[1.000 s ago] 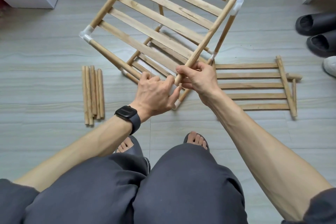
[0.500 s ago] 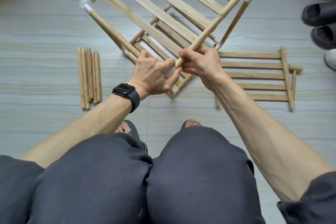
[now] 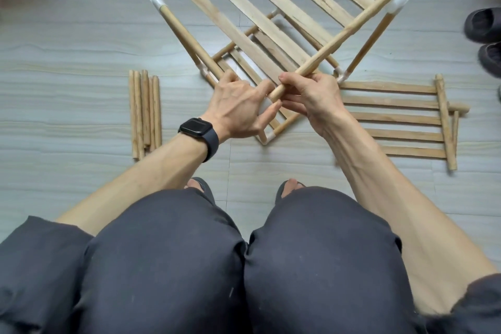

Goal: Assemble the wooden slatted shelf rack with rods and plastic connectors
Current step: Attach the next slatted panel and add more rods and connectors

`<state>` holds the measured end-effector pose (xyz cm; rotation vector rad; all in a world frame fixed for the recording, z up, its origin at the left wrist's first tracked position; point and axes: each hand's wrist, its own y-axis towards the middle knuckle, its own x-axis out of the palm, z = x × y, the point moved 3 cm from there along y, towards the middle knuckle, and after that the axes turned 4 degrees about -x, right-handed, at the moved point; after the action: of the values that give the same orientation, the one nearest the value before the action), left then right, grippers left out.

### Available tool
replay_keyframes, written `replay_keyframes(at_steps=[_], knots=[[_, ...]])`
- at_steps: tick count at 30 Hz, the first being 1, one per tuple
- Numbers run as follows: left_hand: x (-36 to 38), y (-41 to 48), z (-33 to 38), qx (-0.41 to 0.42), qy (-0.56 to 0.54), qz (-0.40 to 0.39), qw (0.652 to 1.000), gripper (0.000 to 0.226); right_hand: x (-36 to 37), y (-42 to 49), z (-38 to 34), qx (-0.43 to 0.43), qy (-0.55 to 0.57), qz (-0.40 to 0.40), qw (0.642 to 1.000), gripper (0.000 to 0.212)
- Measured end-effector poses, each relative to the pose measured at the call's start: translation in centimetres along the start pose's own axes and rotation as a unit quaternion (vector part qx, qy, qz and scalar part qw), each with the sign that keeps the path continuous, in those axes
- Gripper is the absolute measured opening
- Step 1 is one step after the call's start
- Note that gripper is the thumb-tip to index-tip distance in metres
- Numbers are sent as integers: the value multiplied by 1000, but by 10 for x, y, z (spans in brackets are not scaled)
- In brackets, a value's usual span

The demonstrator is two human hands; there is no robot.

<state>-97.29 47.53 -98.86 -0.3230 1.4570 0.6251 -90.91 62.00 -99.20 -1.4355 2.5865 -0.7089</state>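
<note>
Wooden rod (image 3: 347, 32) slants from a white corner connector (image 3: 401, 0), well beyond the right hand (image 3: 311, 97), down into that hand's curled fingers, which pinch its free end. The left hand (image 3: 238, 108), just beside it, curls over the near corner of the rack (image 3: 244, 32), with something whitish at its thumb. Loose rods (image 3: 145, 114) lie on the floor to its left. A slatted panel (image 3: 393, 116) lies right of the right hand.

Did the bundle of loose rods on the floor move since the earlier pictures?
No. The bundle of loose rods lies as before, left of the floor seam; only the camera shifted.
</note>
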Motion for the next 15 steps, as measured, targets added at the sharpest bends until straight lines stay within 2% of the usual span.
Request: replay_keyframes(at_steps=[8, 15], knots=[[-1, -4, -5, -9, -77, 68, 995, 25, 4, 4, -5, 11, -30, -22, 999, 15], [1, -3, -8, 55, -12, 125, 991, 35, 7, -2, 4, 3, -72, -29, 997, 19]])
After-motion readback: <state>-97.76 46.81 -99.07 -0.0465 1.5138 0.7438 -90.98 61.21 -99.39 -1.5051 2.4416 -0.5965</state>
